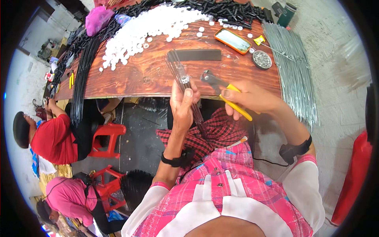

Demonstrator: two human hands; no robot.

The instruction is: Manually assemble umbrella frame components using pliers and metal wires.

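A bundle of thin metal rods [174, 63] stands tilted in my left hand [182, 104], whose fingers are wrapped around it. Near the top of the grip, a small clear and silver piece [184, 79] sits around the rods. The bundle's lower part, dark reddish, runs down toward my lap. My right hand [246, 98] grips end-cutting pliers [215, 82] by their yellow handles. The pliers' dark jaws point left toward the bundle and are apart from it. Just beyond the hands, a flat dark bar [195, 55] lies on the wooden table [134, 79].
White round caps [146, 29] are heaped at the back, beside black pieces [233, 12]. At right are an orange-rimmed tin [233, 40], a round dish of small metal parts [261, 59] and long silver rods [292, 71]. Black rods [83, 79] overhang the table's left edge. Two people sit at left.
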